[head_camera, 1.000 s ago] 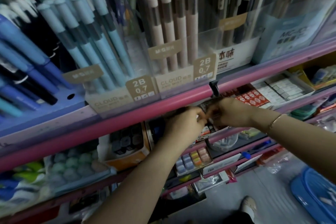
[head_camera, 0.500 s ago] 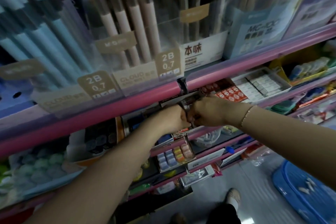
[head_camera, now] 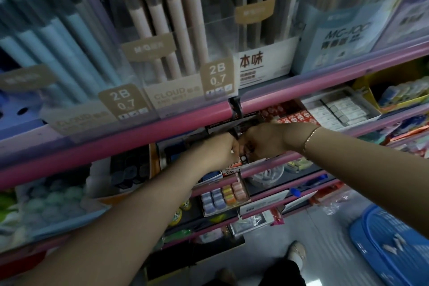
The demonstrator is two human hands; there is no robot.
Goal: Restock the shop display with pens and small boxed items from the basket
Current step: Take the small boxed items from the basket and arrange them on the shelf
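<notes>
Evidently the step in hand is seating small boxed items into the row on the shelf just under the pink shelf rail (head_camera: 162, 131). The left hand (head_camera: 219, 150) has its fingers curled in, seemingly pinching the near edge of a small dark pack (head_camera: 242, 157) with red and white print. It meets the right hand (head_camera: 263, 140) knuckle to knuckle over the same pack. The right hand's fingers are folded down onto the pack from the other side, though whether they truly grip it or only press I cannot tell. The pack sits between the two hands, at the front lip of the shelf, partly hidden by both. Beyond the right hand's knuckles lie red printed boxes (head_camera: 292, 117), and farther right a tray of white boxed erasers (head_camera: 339, 109). Well to the lower right of the grip, on the floor, is the blue basket (head_camera: 392, 244), with a few pale small items left in it. The next move likely calls for pushing the pack squarely back into its row, then reaching down to the basket.
</notes>
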